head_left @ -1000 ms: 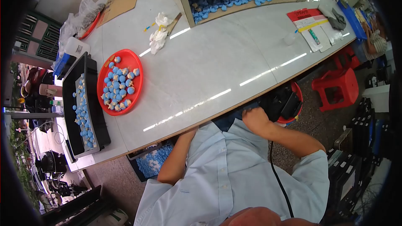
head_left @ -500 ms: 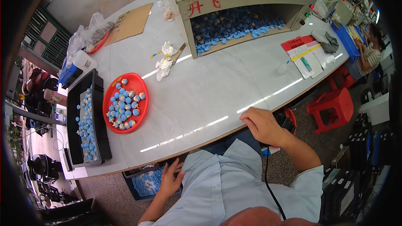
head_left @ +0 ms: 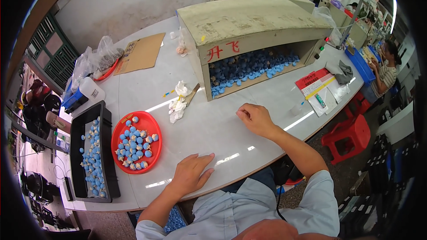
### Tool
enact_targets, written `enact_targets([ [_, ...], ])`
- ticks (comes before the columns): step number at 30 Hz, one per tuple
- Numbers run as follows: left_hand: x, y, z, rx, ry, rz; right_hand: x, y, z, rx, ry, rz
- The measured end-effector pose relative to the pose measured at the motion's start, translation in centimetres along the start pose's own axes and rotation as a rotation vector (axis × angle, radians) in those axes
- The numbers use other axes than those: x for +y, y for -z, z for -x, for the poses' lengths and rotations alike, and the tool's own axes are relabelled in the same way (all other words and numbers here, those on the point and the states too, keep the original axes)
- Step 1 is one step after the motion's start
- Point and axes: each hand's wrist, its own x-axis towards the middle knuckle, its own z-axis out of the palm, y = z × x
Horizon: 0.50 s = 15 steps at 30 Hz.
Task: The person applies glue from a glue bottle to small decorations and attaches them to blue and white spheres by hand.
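Observation:
My left hand (head_left: 192,172) hovers over or rests on the near edge of the grey table (head_left: 200,124), its fingers stretched out and nothing in it. Closest to it is a round red tray (head_left: 157,153) of small blue balls with pale bits attached. My right hand (head_left: 255,119) is above the table, in front of a cream metal box (head_left: 253,22), with its fingers curled in. Whether those fingers hold anything is hidden. Many blue cup-shaped pieces (head_left: 253,69) lie inside the box's open front.
A black bin (head_left: 108,151) of blue balls stands at the left. Crumpled tissues (head_left: 178,106), cardboard (head_left: 140,53) and a white bottle (head_left: 91,90) lie farther back. Red printed sheets (head_left: 313,82) are at the right, above a red stool (head_left: 349,138). Other people sit beyond.
Both hands have moved forward over the table, the left from below its edge and the right from its front edge. The view has tilted up, so people behind the box now show.

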Motion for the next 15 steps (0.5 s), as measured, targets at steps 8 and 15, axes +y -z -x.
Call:
enact_targets([
  [8, -0.8, -2.3, 1.7, -0.011, 0.137, 0.011, -1.4, -2.8, 2.2, 0.059, 0.231, 0.033],
  [15, 2.2, -3.5, 8.8, 0.305, 0.352, -0.127, -5.5, -7.2, 3.5, -0.139, 0.359, -0.007],
])
